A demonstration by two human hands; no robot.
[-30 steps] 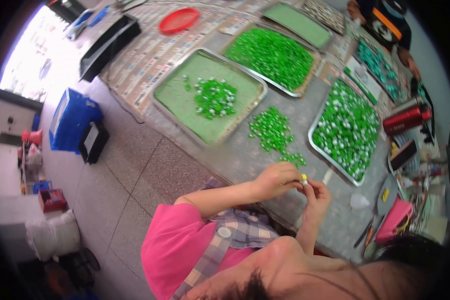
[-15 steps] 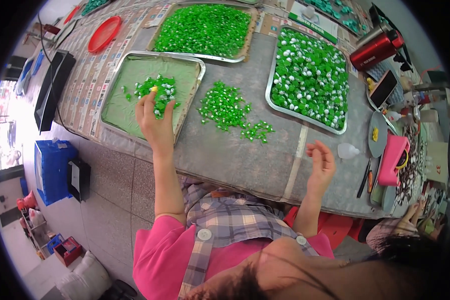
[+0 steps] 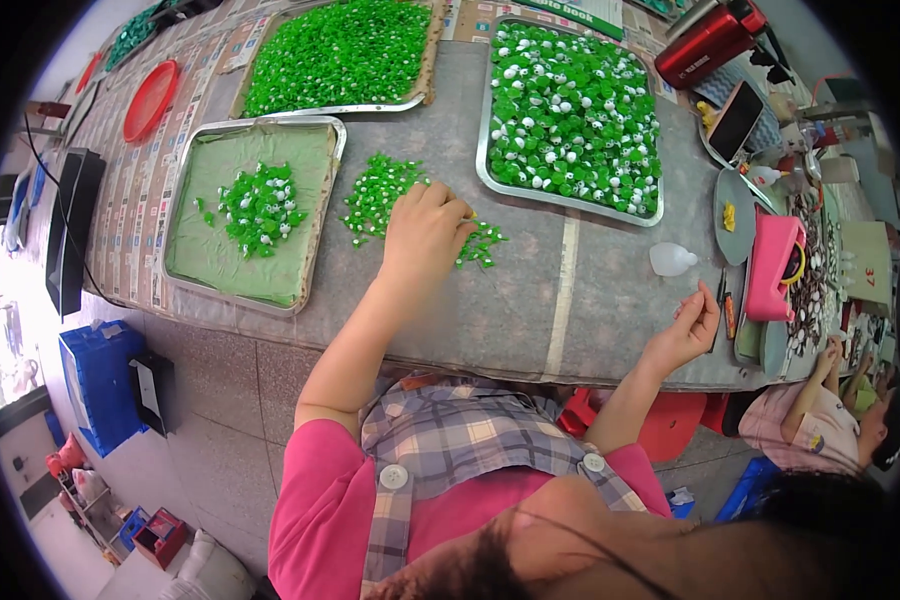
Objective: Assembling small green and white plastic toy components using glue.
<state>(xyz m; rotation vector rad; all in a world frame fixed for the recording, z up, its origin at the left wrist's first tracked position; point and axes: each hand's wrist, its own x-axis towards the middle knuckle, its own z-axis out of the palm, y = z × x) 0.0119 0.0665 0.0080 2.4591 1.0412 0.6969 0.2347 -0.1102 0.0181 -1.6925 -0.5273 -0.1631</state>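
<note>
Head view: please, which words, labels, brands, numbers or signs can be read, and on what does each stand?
Wording is not copied here, only located:
Flat green-and-white rectangular item: large white letters.
Red metal cylindrical flask: small pale lettering.
Tan cardboard box: dark number.
Printed paper table covering: too small to read.

small green pieces (image 3: 375,195) partly hidden behind the left hand (image 3: 422,236)

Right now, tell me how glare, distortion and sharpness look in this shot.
Head view: glare whitens the bright opening at far left; the near edge of the table bows; corners fall to black; the left hand looks fairly sharp, though fine detail in the loose green pieces is hard to make out.
</note>
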